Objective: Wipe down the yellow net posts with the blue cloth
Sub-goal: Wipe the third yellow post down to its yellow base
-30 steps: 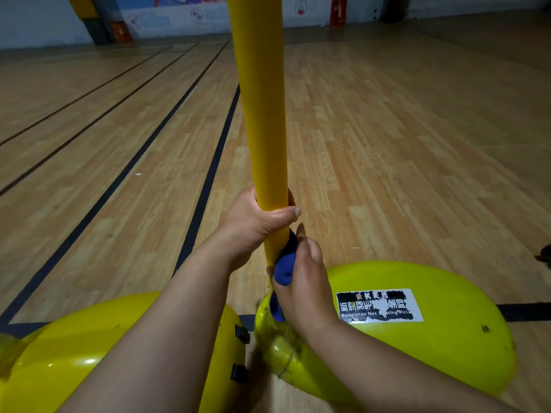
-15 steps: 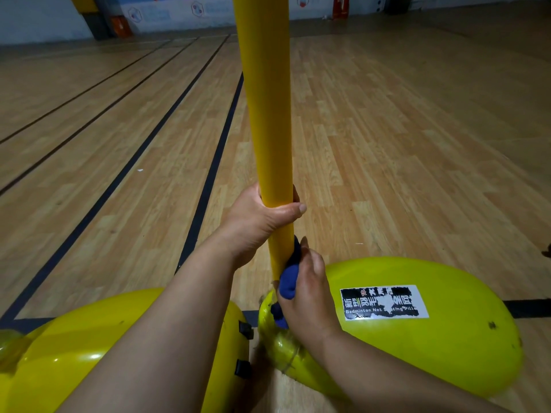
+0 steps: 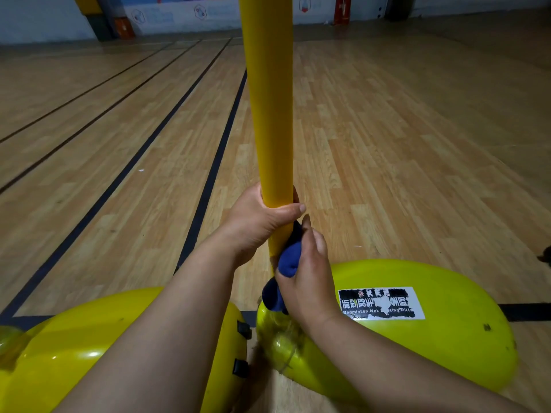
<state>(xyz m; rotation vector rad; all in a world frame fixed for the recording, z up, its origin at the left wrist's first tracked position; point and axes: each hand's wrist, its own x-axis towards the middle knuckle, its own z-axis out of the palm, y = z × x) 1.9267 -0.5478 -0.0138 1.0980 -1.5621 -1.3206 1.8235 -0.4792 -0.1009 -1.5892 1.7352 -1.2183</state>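
Observation:
A yellow net post [image 3: 269, 114] rises upright through the middle of the view. My left hand [image 3: 256, 225] grips it low down, thumb wrapped across its front. Just below, my right hand [image 3: 307, 275] holds the blue cloth [image 3: 286, 263] bunched against the right side of the post near its foot. A darker fold of the cloth hangs under the palm. The post's foot is hidden behind my hands.
Two glossy yellow base weights flank the post, the left base [image 3: 89, 353] with black clips and the right base [image 3: 432, 332] with a black-and-white label [image 3: 381, 302]. Wooden court floor with dark lines [image 3: 208, 180] stretches ahead. A red fire extinguisher [image 3: 343, 8] stands at the far wall.
My right hand with the cloth has slid a little up the post toward my left hand. The left hand keeps its grip.

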